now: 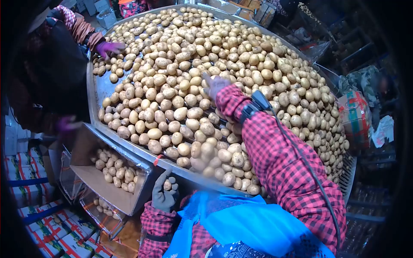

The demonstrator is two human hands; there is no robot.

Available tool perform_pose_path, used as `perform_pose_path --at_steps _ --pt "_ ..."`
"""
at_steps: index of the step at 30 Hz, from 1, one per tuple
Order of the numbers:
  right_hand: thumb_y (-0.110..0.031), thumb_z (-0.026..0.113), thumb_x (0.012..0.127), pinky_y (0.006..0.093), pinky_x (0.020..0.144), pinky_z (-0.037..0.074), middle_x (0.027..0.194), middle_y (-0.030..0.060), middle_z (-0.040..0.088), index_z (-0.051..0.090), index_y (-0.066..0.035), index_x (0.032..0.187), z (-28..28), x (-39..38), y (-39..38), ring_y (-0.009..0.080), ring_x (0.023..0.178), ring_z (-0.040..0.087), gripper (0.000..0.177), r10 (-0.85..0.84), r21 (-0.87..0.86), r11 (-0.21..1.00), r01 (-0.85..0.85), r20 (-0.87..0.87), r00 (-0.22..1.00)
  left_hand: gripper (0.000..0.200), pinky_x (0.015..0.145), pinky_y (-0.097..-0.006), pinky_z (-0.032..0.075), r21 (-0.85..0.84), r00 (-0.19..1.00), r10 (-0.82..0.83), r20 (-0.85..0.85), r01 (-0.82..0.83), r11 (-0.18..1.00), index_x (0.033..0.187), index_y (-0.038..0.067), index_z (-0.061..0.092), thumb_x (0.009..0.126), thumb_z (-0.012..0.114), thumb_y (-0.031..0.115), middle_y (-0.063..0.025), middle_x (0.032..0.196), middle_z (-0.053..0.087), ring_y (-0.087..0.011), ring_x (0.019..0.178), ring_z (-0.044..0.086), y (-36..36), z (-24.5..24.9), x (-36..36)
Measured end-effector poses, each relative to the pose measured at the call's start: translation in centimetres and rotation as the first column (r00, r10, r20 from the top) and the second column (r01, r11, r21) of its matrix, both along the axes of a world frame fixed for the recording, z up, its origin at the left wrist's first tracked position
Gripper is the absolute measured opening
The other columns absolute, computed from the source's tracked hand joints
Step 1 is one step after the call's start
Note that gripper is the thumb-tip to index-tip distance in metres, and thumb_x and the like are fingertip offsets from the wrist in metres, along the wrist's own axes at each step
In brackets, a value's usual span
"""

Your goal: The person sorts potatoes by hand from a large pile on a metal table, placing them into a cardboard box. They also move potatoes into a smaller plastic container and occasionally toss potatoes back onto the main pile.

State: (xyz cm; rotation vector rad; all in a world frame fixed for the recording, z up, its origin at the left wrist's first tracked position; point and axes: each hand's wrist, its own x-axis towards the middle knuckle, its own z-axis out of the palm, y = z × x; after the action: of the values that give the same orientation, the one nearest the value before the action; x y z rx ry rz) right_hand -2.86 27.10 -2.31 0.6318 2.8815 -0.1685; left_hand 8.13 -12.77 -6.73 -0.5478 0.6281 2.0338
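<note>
A large metal-rimmed table (100, 124) is heaped with potatoes (172, 92). Over the middle of the heap reaches my right hand (216, 85), in a grey glove, its fingers apart and touching or just above the potatoes; nothing shows in its grasp. My left hand (165, 193), also gloved in grey, is near the table's front edge beside an open cardboard box. A small potato (167, 185) lies between its thumb and fingers. A red tie (158, 160) is on the rim just above this hand.
An open cardboard box (88, 174) holding potatoes stands left of my left hand, with another container below. At the left, a co-worker's purple-gloved hand (109, 48) touches potatoes. Stacked printed cartons (32, 189) stand lower left; a taped box (355, 116) is at right.
</note>
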Motion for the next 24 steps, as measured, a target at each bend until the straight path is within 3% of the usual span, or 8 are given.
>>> perform_pose_path --at_steps 2,4,6,10,13,15,19,24 --pt "-0.035 0.055 0.092 0.0425 0.089 0.048 0.110 0.0172 0.062 0.045 -0.012 0.135 0.0 -1.9 0.8 0.0321 0.103 0.060 0.050 -0.130 -0.098 0.989 0.115 -0.169 0.977 0.037 0.055 -0.0288 0.057 0.101 0.991 0.002 0.133 -0.016 0.995 0.131 0.005 0.050 0.099 0.046 0.024 -0.0108 0.093 0.067 -0.0252 0.074 0.067 0.1 -0.8 0.1" --pt "-0.034 0.058 0.089 0.0416 0.087 0.048 0.110 0.0143 0.063 0.054 -0.012 0.123 0.6 -1.7 0.7 0.0290 0.103 0.061 0.041 0.104 0.064 0.994 -0.092 -0.206 0.973 0.038 0.053 -0.0290 0.056 0.005 0.996 0.010 0.093 -0.011 1.000 0.129 0.005 0.052 0.098 0.047 0.027 -0.0110 0.092 0.068 -0.0263 0.073 0.067 0.1 -0.1 0.6" --pt "-0.033 0.062 0.081 0.0436 0.081 0.047 0.103 0.0119 0.062 0.068 -0.014 0.096 -2.0 -1.6 -0.4 0.0290 0.094 0.061 0.025 0.226 0.125 0.968 -0.216 -0.081 0.971 0.039 0.054 -0.0296 0.056 0.166 0.994 -0.011 0.107 -0.007 0.986 0.131 0.005 0.050 0.099 0.047 0.026 -0.0121 0.097 0.068 -0.0268 0.074 0.068 -0.9 -1.1 0.5" --pt "-0.034 0.062 0.079 0.0428 0.089 0.039 0.110 0.0069 0.058 0.070 -0.020 0.095 -5.4 -0.1 -2.8 0.0261 0.109 0.052 0.023 0.386 0.468 0.796 -0.385 0.099 0.917 0.040 0.063 -0.0250 0.054 0.120 1.000 0.014 0.018 -0.016 0.993 0.133 0.002 0.047 0.098 0.046 0.022 -0.0068 0.093 0.066 -0.0208 0.079 0.066 -1.4 -0.7 0.3" --pt "-0.034 0.060 0.079 0.0436 0.093 0.036 0.115 0.0086 0.056 0.068 -0.019 0.104 -3.5 -1.1 -2.9 0.0273 0.113 0.049 0.030 0.325 0.330 0.872 -0.362 0.161 0.932 0.041 0.072 -0.0293 0.055 0.109 0.988 0.050 -0.145 -0.034 0.993 0.133 0.002 0.047 0.095 0.051 0.015 -0.0102 0.105 0.064 -0.0243 0.091 0.064 -0.8 -0.3 0.9" --pt "-0.032 0.057 0.083 0.0451 0.094 0.035 0.119 0.0084 0.054 0.066 -0.021 0.112 -3.8 -2.3 -2.6 0.0277 0.115 0.049 0.032 0.316 0.290 0.879 -0.379 0.242 0.917 0.044 0.082 -0.0352 0.055 -0.050 0.986 0.141 0.088 -0.137 0.989 0.132 0.006 0.048 0.088 0.055 0.006 -0.0130 0.118 0.059 -0.0288 0.101 0.061 0.1 0.9 1.2" --pt "-0.020 0.053 0.087 0.0441 0.092 0.037 0.117 0.0067 0.057 0.069 -0.021 0.105 -5.7 -3.5 -3.7 0.0272 0.115 0.050 0.024 0.203 0.425 0.869 -0.252 0.159 0.966 0.045 0.084 -0.0368 0.054 0.092 0.989 0.137 0.050 -0.141 0.986 0.132 0.007 0.049 0.087 0.053 0.003 -0.0124 0.116 0.059 -0.0278 0.101 0.061 -0.6 -0.3 2.1" --pt "-0.026 0.067 0.075 0.0407 0.086 0.041 0.099 0.0048 0.061 0.071 -0.015 0.086 -6.8 -2.5 -2.3 0.0252 0.104 0.053 0.017 0.342 0.461 0.834 -0.304 0.002 0.940 0.042 0.075 -0.0339 0.055 0.231 0.989 0.144 0.035 -0.148 0.961 0.135 0.005 0.045 0.093 0.049 0.004 -0.0135 0.111 0.063 -0.0267 0.090 0.065 -2.4 -0.5 2.6"
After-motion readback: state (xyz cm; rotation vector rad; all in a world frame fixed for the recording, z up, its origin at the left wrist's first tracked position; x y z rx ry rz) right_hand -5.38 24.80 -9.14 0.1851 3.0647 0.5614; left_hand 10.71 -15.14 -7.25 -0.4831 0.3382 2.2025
